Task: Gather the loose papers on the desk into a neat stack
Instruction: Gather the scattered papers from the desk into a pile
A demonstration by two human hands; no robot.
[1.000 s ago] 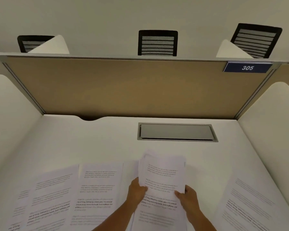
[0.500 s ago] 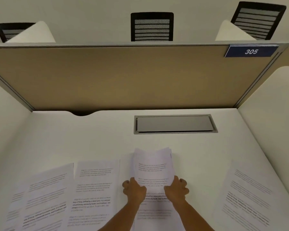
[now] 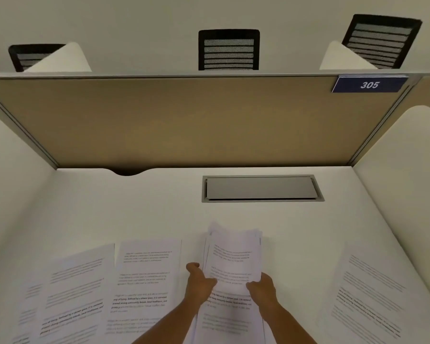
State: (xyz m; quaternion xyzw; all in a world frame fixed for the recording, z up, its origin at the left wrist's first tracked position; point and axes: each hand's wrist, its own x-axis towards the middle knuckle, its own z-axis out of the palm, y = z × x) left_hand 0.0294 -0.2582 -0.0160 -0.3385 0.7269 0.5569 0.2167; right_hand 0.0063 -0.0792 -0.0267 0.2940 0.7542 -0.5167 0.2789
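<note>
1. Two bare hands hold a bundle of papers (image 3: 233, 259) in the middle of the white desk (image 3: 134, 207), seen from the head camera, the only view. The bundle is tilted, with its far end raised toward the partition, and the edges of its sheets at the top are not aligned.
2. The left hand (image 3: 200, 285) pinches the left edge of the bundle, with the thumb on the printed face and the fingers behind it.
3. The right hand (image 3: 262, 289) pinches the right edge at about the same height, in the same manner.
4. Under the bundle, between the two forearms, another printed sheet (image 3: 230, 316) lies flat on the desk.
5. To the left of the hands, two loose sheets lie flat side by side: a middle sheet (image 3: 144, 281) just beside the left hand, and a far-left sheet (image 3: 70, 294) whose right edge meets the middle one.
6. One more loose sheet (image 3: 372, 294) lies on the right side of the desk, well apart from the hands and turned at an angle.
7. Behind the papers, a grey cable hatch (image 3: 262, 188) is set in the desk, and a tan partition (image 3: 184, 120) with a blue sign "305" (image 3: 369, 84) stands at the far edge.
8. Three black chair backs show above the partition.
</note>
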